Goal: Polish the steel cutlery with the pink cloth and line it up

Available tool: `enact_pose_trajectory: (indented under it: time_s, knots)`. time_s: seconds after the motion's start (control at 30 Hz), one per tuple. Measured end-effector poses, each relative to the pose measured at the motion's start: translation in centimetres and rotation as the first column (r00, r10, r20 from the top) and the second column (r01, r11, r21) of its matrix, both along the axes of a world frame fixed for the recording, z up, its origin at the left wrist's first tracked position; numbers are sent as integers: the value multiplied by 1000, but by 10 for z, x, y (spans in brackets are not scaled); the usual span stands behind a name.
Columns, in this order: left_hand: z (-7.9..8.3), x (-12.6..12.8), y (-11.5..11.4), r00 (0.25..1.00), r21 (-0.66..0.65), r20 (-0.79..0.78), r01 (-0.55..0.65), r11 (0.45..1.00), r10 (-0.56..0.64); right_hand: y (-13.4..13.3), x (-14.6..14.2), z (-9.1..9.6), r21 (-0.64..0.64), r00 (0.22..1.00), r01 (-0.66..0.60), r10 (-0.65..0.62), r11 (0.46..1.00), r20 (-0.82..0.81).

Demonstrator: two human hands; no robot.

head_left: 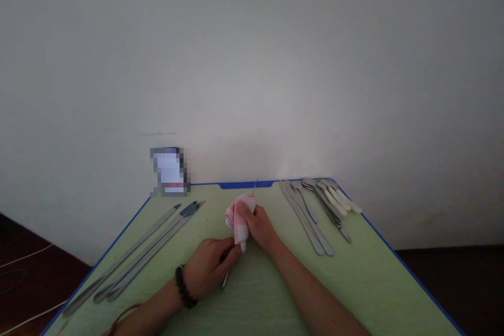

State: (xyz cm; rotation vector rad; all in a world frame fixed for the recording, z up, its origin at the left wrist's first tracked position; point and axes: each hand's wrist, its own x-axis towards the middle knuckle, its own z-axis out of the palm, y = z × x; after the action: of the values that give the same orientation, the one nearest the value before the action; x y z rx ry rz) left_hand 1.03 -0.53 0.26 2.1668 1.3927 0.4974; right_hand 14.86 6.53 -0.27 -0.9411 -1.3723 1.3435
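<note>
In the head view, I saw the right hand (260, 224) near the frame's centre, its grip clenched on a pink-and-white cloth (241, 215) bunched around a thin metal utensil (255, 186), whose tip poked out above. Just below and left, the left hand (208, 266) had its grip pinched on the utensil's lower end. On the tabletop (252, 304), three long metal utensils (151, 246) lay at lower left; more cutlery (326, 203), some pale-handled, lay right of centre.
</note>
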Motion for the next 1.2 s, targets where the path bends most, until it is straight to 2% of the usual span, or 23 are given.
enact_pose_trajectory:
  time_s: [0.37, 0.57, 0.9, 1.0, 1.07, 1.2]
  knots:
    - [-1, 2, 2, 994, 50, -106, -18, 999, 24, 5, -7, -5, -17, 988, 155, -155, 988, -15]
    - [-2, 0, 4, 996, 54, -79, 35, 998, -31, 7, -8, -3, 7, 992, 126, -126, 992, 1]
    - [-5, -2, 2, 997, 82, -71, 35, 996, -29, 7, -10, -2, -2, 995, 75, -75, 997, 71]
    - [-6, -2, 2, 994, 101, -109, 36, 994, -25, 9, -9, -4, -53, 997, 81, -81, 995, 3]
    - [-7, -2, 3, 989, 114, -143, 42, 993, -26, 13, -9, -5, -148, 986, 113, -130, 983, -109]
    - [-7, -1, 3, 978, 131, -204, 78, 988, -50, 23, -8, -4, -367, 868, 130, -285, 921, -406]
